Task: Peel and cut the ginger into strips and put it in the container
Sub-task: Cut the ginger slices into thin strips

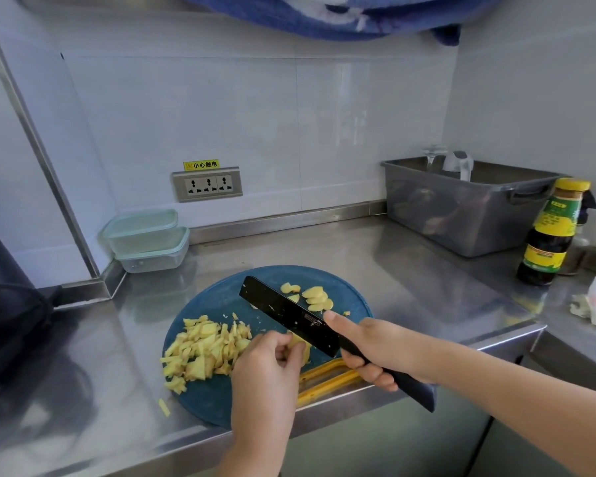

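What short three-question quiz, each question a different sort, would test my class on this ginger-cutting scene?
1. How many clear lidded plastic containers are stacked by the wall?
2. True or false: the right hand grips the black-bladed kitchen knife.
3. The pile of yellow ginger strips lies: A in the containers; B on the round blue cutting board; C in the right hand.
Key: 1 two; 2 true; 3 B.

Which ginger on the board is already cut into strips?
The left pile, beside the left hand; the far slices beyond the knife are flat rounds.
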